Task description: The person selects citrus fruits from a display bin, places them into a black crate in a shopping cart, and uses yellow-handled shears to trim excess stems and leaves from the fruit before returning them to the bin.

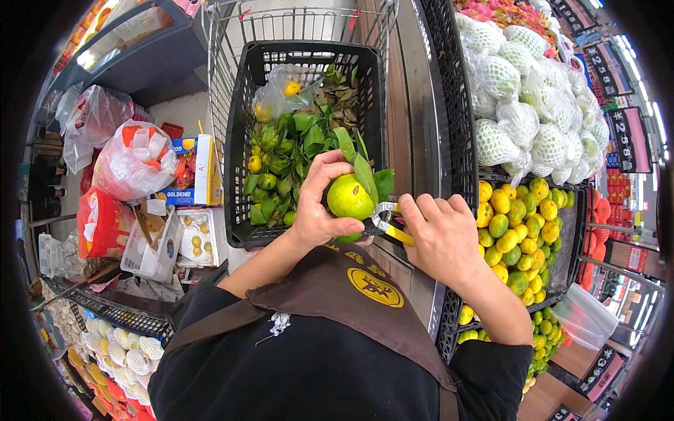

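My left hand (321, 205) holds a yellow-green citrus fruit (349, 197) with long green leaves (364, 173) still attached on its right side. A small brown blemish marks its skin. My right hand (439, 234) grips yellow-handled pruning shears (392, 223), whose metal head lies right against the fruit's leafy side. Whether the blades are closed on a stem is hidden. Part of another green fruit (347, 238) shows below my left thumb. Under my hands a black plastic crate (235, 173) contains cut leaves (310, 131), several small citrus fruits (267, 181) and a clear plastic bag (284, 87) with yellow fruit.
The crate sits in a wire shopping cart (303, 23). At right, a display holds loose yellow-green citrus (513, 231) and net-wrapped fruit (500, 79) behind a black crate wall (453, 79). Plastic bags (137, 158), a cardboard box (208, 168) and a white basket (152, 252) crowd the left.
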The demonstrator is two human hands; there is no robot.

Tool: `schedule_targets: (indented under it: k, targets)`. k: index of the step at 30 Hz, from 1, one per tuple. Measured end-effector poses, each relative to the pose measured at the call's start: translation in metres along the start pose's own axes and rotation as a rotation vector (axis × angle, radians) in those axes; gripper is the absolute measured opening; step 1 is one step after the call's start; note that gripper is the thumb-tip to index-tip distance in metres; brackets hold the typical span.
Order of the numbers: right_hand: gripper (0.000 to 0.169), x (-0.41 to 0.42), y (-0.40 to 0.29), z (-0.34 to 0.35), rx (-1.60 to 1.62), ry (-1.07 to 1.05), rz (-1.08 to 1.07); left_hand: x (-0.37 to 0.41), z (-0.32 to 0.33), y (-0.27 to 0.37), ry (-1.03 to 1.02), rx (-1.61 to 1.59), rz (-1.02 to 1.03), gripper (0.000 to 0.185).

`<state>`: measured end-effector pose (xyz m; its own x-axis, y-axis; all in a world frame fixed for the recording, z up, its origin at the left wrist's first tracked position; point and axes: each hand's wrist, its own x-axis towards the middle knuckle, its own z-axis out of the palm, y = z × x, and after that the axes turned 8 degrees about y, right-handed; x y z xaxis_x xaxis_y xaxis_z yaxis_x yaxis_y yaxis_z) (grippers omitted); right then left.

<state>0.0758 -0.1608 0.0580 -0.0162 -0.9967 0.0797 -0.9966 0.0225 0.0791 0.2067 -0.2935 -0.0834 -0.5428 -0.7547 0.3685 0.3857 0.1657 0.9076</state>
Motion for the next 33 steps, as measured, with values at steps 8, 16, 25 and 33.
schedule_targets:
  k: [8, 16, 25, 33]
  targets:
    - [0.032, 0.016, 0.012, 0.007, 0.138, -0.173, 0.092, -0.01, 0.002, -0.017, -0.008, -0.709, -0.689, 0.07]
    - [0.027, 0.041, 0.029, 0.018, 0.302, -0.352, 0.216, -0.008, -0.009, -0.027, 0.125, -1.111, -1.281, 0.046]
    - [0.026, 0.106, 0.053, 0.039, 0.135, -0.174, 0.318, -0.031, -0.041, -0.074, 0.329, -1.093, -1.267, 0.02]
    - [0.022, 0.236, 0.052, 0.147, -0.183, -0.314, 0.247, -0.05, -0.07, -0.063, 0.38, -1.062, -1.262, 0.016]
